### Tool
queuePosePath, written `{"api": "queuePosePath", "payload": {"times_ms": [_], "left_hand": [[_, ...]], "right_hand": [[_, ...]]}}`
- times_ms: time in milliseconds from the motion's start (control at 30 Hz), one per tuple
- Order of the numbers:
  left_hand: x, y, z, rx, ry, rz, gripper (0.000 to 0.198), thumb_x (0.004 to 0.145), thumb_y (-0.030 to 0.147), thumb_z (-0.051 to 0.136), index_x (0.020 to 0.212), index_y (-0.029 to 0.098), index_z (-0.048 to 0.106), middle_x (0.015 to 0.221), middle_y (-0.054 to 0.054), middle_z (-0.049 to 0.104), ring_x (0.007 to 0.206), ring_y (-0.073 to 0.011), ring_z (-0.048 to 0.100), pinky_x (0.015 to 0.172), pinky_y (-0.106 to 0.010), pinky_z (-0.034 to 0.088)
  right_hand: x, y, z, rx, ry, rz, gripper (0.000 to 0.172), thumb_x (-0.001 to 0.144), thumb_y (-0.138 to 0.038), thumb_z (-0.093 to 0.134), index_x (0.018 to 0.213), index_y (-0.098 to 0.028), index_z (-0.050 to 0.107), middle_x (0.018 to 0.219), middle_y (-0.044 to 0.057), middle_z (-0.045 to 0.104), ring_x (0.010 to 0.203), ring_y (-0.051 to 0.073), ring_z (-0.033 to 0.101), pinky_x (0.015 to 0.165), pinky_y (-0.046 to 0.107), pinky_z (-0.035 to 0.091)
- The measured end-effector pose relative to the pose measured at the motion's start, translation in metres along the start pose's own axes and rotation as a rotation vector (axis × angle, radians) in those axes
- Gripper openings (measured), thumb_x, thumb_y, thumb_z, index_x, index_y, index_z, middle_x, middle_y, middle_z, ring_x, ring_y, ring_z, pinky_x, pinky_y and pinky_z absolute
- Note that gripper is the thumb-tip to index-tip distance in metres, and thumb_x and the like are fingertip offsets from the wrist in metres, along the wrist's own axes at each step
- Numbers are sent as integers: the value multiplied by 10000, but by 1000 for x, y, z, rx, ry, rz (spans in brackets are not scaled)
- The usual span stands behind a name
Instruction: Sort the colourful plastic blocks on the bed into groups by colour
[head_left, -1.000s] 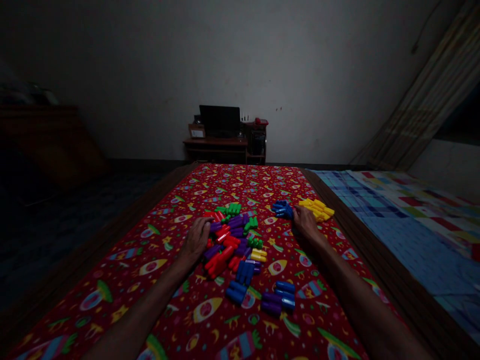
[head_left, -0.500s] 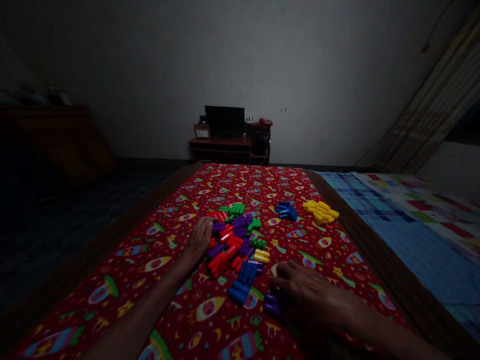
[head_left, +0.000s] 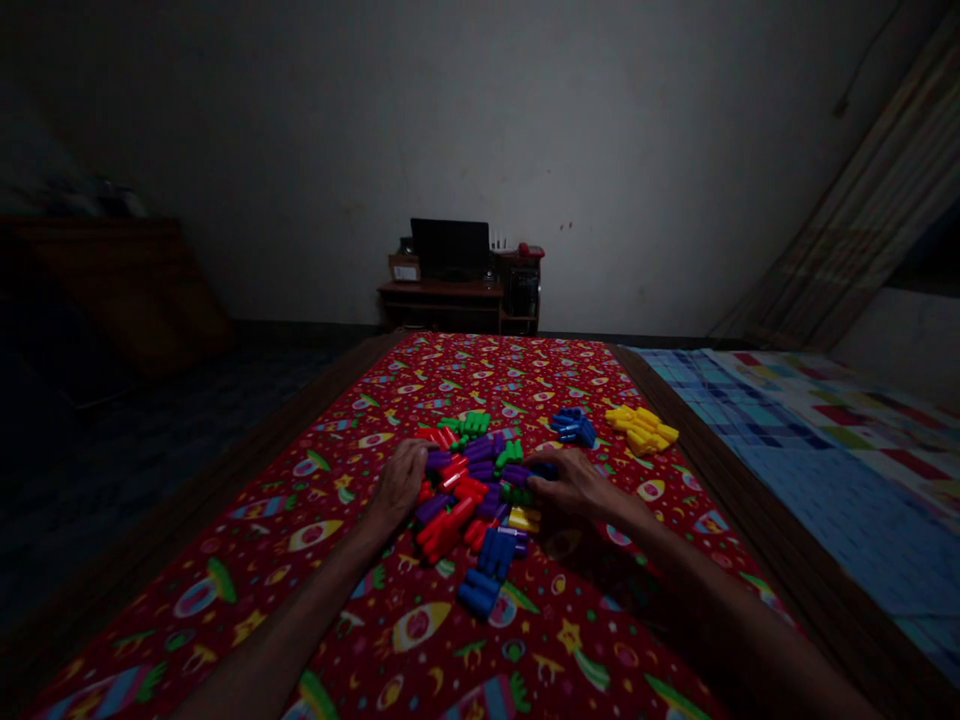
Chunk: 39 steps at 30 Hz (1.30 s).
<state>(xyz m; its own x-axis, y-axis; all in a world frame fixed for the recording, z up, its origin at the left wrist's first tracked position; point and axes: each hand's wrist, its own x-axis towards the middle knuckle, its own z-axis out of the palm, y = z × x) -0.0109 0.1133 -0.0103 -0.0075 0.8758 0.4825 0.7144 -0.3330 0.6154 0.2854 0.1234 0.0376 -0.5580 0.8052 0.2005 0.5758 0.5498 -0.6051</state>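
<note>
The right hand (head_left: 574, 482) moves from the small blue cluster (head_left: 574, 427), by way of the near part of the patterned cloth (head_left: 420, 680), to the right edge of the mixed pile (head_left: 454, 490). The purple-and-blue block (head_left: 515, 475), previously on the cloth, is now in its grip, partly covering a green block (head_left: 516, 493).

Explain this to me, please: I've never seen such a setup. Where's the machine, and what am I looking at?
There's no machine here, just a person's bare hands, seen from a camera worn on their head, looking forward and down. A red patterned cloth covers the surface. On it lie a mixed-colour pile of plastic pieces, a blue group and a yellow group. The left hand is at the pile's left edge; its grip is unclear. The right hand appears to hold purple and blue pieces.
</note>
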Motion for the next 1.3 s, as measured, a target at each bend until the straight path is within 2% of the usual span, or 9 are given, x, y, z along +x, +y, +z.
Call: {"api": "queuePosePath", "payload": {"times_ms": [100, 333, 500, 600, 833, 933, 1033, 1167, 1300], "left_hand": [[1, -1, -1, 4, -9, 11, 449, 930, 400, 237, 949, 175, 625, 1001, -97, 643, 994, -216, 599, 951, -386, 483], [2, -2, 0, 5, -2, 26, 452, 928, 403, 235, 941, 183, 629, 990, -93, 649, 981, -212, 604, 934, -381, 489], [2, 0, -1, 10, -3, 9, 469, 923, 415, 231, 940, 164, 627, 982, -109, 645, 978, -224, 607, 928, -385, 491], [2, -2, -1, 22, -3, 18, 465, 920, 420, 236, 940, 166, 625, 982, -107, 645, 976, -220, 609, 929, -375, 489], [2, -1, -1, 17, -1, 24, 453, 917, 409, 246, 953, 165, 626, 1001, -112, 644, 988, -231, 606, 939, -400, 485], [2, -1, -1, 23, -4, 16, 425, 910, 400, 269, 944, 176, 628, 995, -104, 651, 975, -227, 610, 936, -398, 488], [2, -3, 0, 22, 3, 22, 417, 906, 395, 276, 936, 184, 634, 984, -97, 658, 968, -221, 610, 935, -390, 488], [3, -5, 1, 21, 9, 31, 429, 903, 402, 269, 934, 188, 639, 981, -94, 658, 967, -218, 609, 929, -385, 489], [4, -6, 1, 16, 1, 22, 427, 900, 408, 276, 924, 183, 638, 976, -101, 658, 965, -223, 611, 933, -391, 489]], "right_hand": [[19, -5, 8, 138, -17, 29, 327, 802, -298, 597, 1083, -158, 687, 881, 34, 711, 754, 163, 624, 641, 236, 453], [38, -4, -9, 101, -39, -65, 508, 698, -124, 645, 1200, -196, 623, 1054, 61, 703, 910, 193, 648, 792, 308, 495], [41, 0, -6, 199, 103, 18, 450, 723, -209, 677, 1171, -170, 648, 1059, 72, 710, 901, 209, 662, 781, 329, 519], [43, 2, -5, 241, 74, 68, 476, 684, -202, 712, 1151, -124, 662, 999, 81, 726, 873, 232, 672, 787, 365, 529], [44, 9, -4, 406, 64, 0, 445, 680, -173, 706, 1124, -152, 680, 1041, 77, 725, 934, 244, 675, 824, 392, 539], [48, 14, -8, 364, 149, 4, 438, 680, -188, 716, 1116, -164, 681, 1046, 86, 724, 939, 249, 679, 842, 405, 535], [49, 26, -21, 329, 322, 46, 425, 717, -238, 691, 1137, -180, 662, 1044, 83, 722, 925, 232, 680, 841, 395, 535], [39, 52, -39, 54, 555, 153, 404, 755, -276, 633, 1148, -183, 652, 1063, 94, 710, 916, 239, 665, 845, 413, 514], [27, 77, -39, -149, 556, 169, 420, 783, -295, 596, 1179, -161, 632, 1110, 113, 688, 981, 246, 634, 893, 411, 477]]}}
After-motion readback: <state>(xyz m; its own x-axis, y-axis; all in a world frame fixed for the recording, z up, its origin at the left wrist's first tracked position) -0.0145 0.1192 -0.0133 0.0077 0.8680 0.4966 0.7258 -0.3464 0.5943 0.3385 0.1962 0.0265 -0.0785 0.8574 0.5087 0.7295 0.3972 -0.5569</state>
